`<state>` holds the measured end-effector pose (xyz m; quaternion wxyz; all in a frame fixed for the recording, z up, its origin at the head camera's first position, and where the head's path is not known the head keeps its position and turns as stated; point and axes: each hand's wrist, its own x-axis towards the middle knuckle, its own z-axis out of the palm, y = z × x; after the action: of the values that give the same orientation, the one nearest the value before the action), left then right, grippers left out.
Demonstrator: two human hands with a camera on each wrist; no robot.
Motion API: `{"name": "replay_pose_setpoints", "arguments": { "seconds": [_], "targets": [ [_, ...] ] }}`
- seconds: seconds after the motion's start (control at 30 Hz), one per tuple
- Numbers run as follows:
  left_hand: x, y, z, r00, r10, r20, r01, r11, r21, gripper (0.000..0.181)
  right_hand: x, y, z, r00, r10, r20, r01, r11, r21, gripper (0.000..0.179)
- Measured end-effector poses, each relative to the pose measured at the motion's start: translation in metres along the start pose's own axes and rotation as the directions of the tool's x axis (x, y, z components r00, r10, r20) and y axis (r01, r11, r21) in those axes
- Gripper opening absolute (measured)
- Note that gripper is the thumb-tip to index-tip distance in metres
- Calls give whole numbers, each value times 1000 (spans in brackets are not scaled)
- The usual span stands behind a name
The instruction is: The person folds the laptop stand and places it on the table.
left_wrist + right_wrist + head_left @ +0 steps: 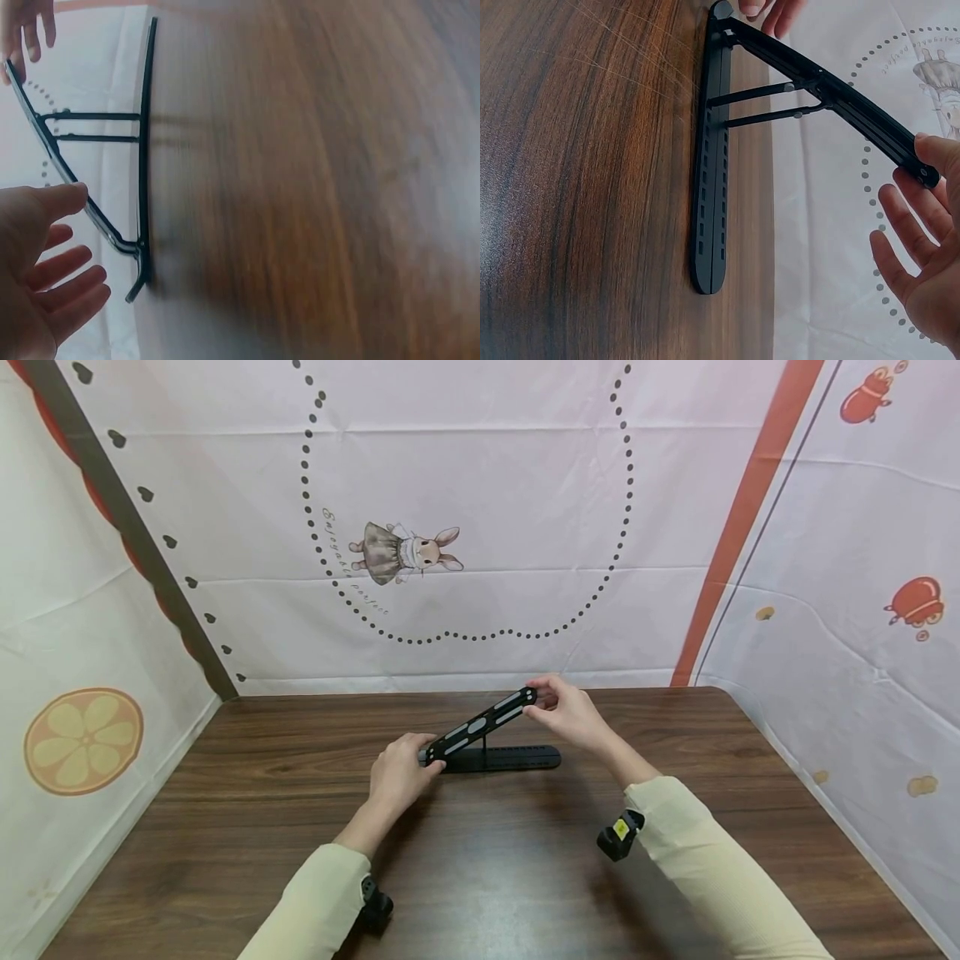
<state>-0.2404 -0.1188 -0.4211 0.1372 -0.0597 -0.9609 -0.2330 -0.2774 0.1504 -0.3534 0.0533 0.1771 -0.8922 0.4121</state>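
Observation:
A black folding laptop stand (517,758) lies with its slotted base on the wooden table. Its upper arm (480,725) slants up from the left end, propped on two thin struts (761,94). At the low hinged end my left hand (399,772) holds the stand, thumb on the near side. In the left wrist view that thumb (64,201) overlaps the arm while the other fingers spread loosely. My right hand (572,717) pinches the raised end between thumb and fingers; its lower fingers (896,266) hang free in the right wrist view.
The brown table (480,877) reaches back to a pale printed cloth (510,527) hanging behind it. More printed cloth hangs at the left and right sides. A small black camera (621,835) sits on each wrist.

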Motion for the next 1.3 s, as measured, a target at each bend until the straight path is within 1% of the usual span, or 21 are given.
{"name": "replay_pose_setpoints", "arguments": {
  "seconds": [0.13,0.27,0.53,0.63,0.9,1.13,1.3],
  "targets": [
    [2,4,6,1000,-23,8,23,1000,12,45,0,0,0,1000,1,-1,-1,1000,-1,41],
    [3,7,12,999,-33,5,33,999,26,43,0,0,0,1000,6,2,-6,1000,-2,40],
    [3,11,18,999,-28,-40,30,999,44,34,0,0,1,1000,3,-3,-3,1000,0,40],
    [3,9,18,999,-19,-46,21,998,51,32,0,0,2,1000,2,-7,-2,1000,-7,40],
    [8,4,20,1000,0,-30,2,998,66,33,0,0,5,1000,-18,-21,18,1000,2,40],
    [10,2,18,1000,1,-23,1,998,68,32,-1,-2,6,999,-38,-29,38,999,1,41],
    [11,3,16,1000,-18,-14,18,998,60,32,-3,-1,7,999,-44,-31,44,999,-1,43]
  ]
}}
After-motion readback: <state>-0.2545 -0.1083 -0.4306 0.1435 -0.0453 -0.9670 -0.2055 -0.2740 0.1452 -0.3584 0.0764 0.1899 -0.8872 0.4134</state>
